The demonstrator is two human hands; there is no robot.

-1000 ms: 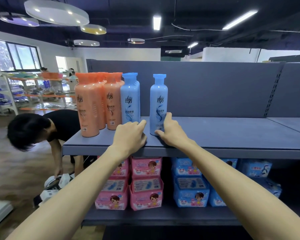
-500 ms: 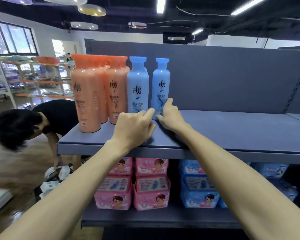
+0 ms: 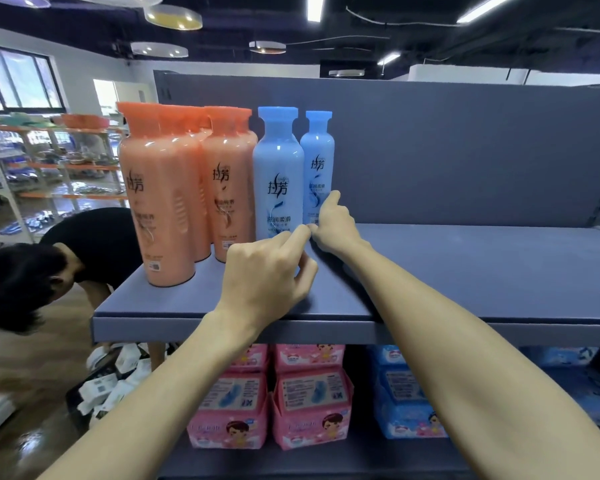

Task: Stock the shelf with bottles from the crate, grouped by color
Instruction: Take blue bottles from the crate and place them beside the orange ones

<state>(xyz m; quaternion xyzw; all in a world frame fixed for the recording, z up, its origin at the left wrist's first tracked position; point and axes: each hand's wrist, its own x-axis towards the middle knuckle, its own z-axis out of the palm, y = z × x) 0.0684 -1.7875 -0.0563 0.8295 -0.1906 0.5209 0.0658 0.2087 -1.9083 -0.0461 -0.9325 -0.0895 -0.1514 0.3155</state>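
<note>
Several orange bottles (image 3: 160, 202) stand at the left end of the grey shelf (image 3: 465, 271). Right of them are two blue bottles, one in front (image 3: 278, 178) and one further back (image 3: 317, 168). My left hand (image 3: 267, 271) is on the shelf in front of the front blue bottle. Its fingers are curled, they hide the bottle's base, and one fingertip lies against it. My right hand (image 3: 335, 228) touches the lower right side of the rear blue bottle with a raised, straight index finger. Neither hand wraps a bottle.
The shelf is bare to the right of the blue bottles. Pink packs (image 3: 309, 403) and blue packs (image 3: 406, 400) fill the shelf below. At the left a person (image 3: 32, 282) bends over a dark bin of white packets (image 3: 108, 386) on the floor.
The view has moved closer to the shelf. Both hands have slid forward to the blue bottles and come together. The right blue bottle now stands further back, close to the other one.
</note>
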